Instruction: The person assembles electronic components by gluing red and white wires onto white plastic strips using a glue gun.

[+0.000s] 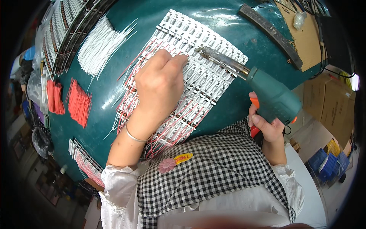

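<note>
My right hand [267, 128] is wrapped round the handle of a green soldering gun [272, 91] with an orange trigger. The gun's metal tip reaches left over a white panel [225, 51] of small circuit boards in rows. Above the panel's middle my left hand [160, 80] is closed in a pinch, its fingertips close to the gun's tip. What lies between those fingertips is hidden. Red and white wires [179, 122] run from the panel's lower rows toward me. The upper rows carry small grey parts without wires.
On the green table [110, 91] lie a bundle of white wires [101, 47] and red wire bundles [79, 103]. A rack of stacked panels [61, 38] stands at far left, a wired panel [85, 160] at near left. A dark bar [270, 34] lies at far right beside cardboard [305, 42].
</note>
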`<state>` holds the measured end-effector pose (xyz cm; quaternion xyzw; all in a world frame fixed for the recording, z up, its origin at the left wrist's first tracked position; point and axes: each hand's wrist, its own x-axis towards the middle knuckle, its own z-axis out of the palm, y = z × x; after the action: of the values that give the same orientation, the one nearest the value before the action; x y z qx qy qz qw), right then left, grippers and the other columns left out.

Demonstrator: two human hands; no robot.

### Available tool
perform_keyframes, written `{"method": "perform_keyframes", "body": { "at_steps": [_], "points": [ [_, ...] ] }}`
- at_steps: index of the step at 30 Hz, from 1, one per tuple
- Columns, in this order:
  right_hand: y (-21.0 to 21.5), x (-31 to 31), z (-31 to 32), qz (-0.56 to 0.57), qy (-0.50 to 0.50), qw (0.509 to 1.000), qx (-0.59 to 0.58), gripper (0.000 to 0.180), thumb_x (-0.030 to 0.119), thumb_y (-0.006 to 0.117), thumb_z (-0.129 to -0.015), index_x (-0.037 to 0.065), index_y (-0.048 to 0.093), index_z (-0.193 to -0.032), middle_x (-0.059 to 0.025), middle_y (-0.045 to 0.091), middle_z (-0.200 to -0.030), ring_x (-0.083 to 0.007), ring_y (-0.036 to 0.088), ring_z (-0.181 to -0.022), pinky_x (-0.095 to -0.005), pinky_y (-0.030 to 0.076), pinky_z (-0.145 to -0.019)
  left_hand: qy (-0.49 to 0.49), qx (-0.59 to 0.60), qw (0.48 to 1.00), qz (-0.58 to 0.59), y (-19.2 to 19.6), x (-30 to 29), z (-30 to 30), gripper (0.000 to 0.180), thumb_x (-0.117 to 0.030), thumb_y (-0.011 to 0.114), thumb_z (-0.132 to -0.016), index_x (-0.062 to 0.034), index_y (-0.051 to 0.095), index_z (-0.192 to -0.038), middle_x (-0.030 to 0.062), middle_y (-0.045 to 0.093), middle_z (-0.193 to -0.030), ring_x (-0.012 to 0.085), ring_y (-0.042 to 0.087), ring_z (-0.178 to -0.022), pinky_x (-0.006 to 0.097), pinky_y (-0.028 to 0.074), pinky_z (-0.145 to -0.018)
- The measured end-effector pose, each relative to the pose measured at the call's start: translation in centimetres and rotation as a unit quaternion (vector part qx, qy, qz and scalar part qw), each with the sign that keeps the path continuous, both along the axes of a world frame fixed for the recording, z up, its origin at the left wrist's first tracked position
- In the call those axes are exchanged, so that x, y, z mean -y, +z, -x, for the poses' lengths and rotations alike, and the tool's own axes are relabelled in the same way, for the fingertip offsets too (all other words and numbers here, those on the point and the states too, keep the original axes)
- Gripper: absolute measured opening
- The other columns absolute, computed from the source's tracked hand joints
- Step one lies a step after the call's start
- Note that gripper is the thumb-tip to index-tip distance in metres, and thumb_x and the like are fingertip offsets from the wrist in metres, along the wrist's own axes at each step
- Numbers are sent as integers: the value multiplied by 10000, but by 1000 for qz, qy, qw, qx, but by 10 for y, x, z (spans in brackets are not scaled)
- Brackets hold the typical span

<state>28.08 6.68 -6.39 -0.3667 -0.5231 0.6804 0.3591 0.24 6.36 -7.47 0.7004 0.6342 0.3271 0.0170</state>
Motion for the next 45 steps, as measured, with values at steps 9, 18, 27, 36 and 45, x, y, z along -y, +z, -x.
{"method": "perform_keyframes", "body": {
  "at_steps": [9, 18, 27, 36, 45],
  "points": [
    [-5, 6, -2, 45, 29, 996, 71, 162, -30, 670, -790, -3, 632, -945, -44, 627, -845, -121, 581, -722, -255, 471, -619, 3, 2, 1000, 25, -6, 0, -1, 135, 35, 728, -689, -42, 708, -798, 60, 542, -649, 199, 548, -526, 317, 445, -484],
    [-12, 7, 3, -39, 24, 991, 127, 128, -8, 704, -774, 1, 657, -892, -54, 658, -800, -144, 616, -689, -269, 495, -613, 1, 15, 999, 31, -7, -1, -2, 122, 23, 676, -666, -27, 683, -777, 88, 503, -659, 259, 563, -564, 377, 463, -484],
    [-1, 0, 8, 1, 5, 1000, 9, 363, -29, 654, -796, -45, 588, -1153, -89, 647, -888, -136, 573, -684, -266, 465, -609, 5, 13, 999, 39, -6, -2, -3, 94, 18, 670, -685, -25, 679, -768, 90, 501, -666, 260, 563, -571, 382, 462, -489],
    [-4, 4, -1, -35, 7, 999, 18, 453, 4, 665, -790, -97, 513, -1204, -164, 586, -1077, -160, 580, -648, -270, 471, -551, 7, -1, 999, 42, -6, -1, -3, 94, 5, 667, -686, -37, 687, -768, 84, 527, -679, 253, 579, -595, 373, 469, -508],
    [-8, 10, -21, 20, 26, 999, 43, 292, -51, 654, -770, -37, 594, -1056, -97, 627, -943, -152, 583, -730, -271, 471, -621, 9, -8, 999, -30, -4, 1, -7, 119, 13, 656, -667, -75, 684, -742, 51, 549, -693, 226, 578, -633, 339, 470, -524]
  ]
}}
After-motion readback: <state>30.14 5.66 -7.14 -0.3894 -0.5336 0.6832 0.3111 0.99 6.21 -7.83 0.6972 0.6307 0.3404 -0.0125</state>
